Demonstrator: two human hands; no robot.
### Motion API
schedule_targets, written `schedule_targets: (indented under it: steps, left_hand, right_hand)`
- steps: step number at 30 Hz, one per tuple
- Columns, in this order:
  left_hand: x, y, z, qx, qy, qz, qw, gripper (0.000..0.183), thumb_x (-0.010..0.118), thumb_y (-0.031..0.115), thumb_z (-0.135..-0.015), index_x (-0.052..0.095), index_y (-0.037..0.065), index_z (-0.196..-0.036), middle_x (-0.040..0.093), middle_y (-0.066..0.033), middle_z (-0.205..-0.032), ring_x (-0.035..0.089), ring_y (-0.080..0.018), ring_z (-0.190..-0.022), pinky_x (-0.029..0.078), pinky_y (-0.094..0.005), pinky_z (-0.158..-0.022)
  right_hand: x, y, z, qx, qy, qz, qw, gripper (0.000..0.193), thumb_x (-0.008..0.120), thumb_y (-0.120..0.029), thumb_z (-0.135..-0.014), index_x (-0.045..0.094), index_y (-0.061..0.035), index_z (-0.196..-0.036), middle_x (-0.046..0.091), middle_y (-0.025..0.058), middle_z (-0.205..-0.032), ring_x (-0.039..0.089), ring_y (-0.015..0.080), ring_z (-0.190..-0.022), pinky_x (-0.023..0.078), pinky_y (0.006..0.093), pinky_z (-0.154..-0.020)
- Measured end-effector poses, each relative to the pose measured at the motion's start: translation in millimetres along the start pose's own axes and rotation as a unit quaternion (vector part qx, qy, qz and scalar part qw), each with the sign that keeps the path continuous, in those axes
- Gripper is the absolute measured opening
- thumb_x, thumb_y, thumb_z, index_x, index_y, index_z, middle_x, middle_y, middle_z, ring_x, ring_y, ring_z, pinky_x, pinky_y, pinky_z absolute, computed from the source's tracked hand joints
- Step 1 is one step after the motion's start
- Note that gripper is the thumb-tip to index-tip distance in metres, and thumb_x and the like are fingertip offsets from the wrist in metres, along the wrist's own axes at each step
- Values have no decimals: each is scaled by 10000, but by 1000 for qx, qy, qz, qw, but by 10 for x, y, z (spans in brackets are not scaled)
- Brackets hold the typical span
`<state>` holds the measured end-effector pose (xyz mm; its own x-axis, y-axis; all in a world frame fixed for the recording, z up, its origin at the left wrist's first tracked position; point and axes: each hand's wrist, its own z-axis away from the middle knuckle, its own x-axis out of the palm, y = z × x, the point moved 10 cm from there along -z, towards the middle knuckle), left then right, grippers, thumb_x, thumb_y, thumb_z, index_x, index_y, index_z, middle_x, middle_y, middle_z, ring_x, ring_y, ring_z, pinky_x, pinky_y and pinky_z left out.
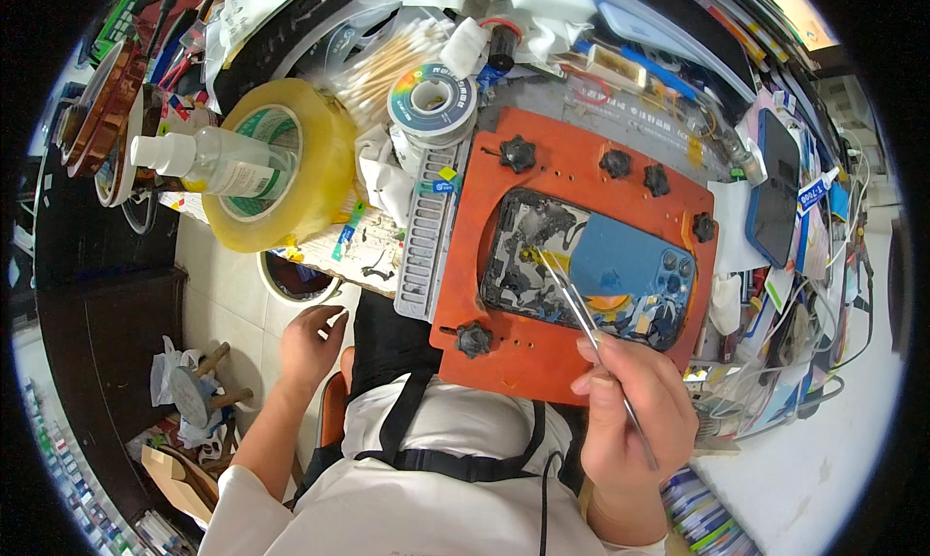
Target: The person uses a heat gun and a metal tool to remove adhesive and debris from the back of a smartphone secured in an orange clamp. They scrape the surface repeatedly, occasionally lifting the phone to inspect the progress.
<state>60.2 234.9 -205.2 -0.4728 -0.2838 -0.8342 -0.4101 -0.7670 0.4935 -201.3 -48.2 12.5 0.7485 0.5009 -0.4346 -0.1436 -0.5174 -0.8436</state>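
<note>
The blue back glass (620, 265) of the phone clamped in the orange jig plate (542, 217) is roughly half stripped; the nine-o'clock half is bare. The right hand (630, 411) pinches steel tweezers (581, 309) there; the left hand (310, 343) hangs open, holding nothing.

We see shiny metal tweezers (581, 314), glossy blue phone back glass (620, 265) cracked at 9 o'clock, matt orange fixture plate (562, 169), glossy yellowish tape roll (291, 169).

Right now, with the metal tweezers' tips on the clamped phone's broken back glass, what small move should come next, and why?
Probably lift another shard with the thin metal tweezers in the right hand: on the blue phone in the orange clamp plate, glass is cleared only at the left.
</note>
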Motion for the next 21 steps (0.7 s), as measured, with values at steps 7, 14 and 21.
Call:
schedule_targets:
  steps: [7, 14, 21]
  left_hand:
    - [-105, 632, 76, 59, -27, 24, 998, 180, 753, 120, -889, 774, 15, -1034, 761, -140, -987, 697, -219, -695, 551, -320, -603]
    - [-380, 1401, 504, -14, -162, 544, 823, 267, 582, 139, -1036, 703, -53, -1177, 751, -193, -985, 718, -199, -755, 546, -284, -561]
    - [-127, 1383, 533, -223, -231, 718, 618, 383, 444, 306, -1106, 670, 12, -1008, 715, -139, -878, 636, -162, -661, 432, -240, -481]
  right_hand:
    - [-22, 58, 29, 11, 26, -9, 1000, 230, 702, 55, -860, 716, 88, -1088, 760, 201, -992, 742, 285, -829, 603, 333, -741]
    - [150, -372, 22, -82, -134, -34, 987, 345, 770, -86, -862, 715, -31, -1198, 765, 109, -1030, 732, 214, -762, 563, 307, -616]
    - [714, -500, 267, -123, -176, -122, 969, 375, 858, -60, -759, 742, -14, -1113, 735, 110, -940, 681, 210, -660, 500, 303, -528]
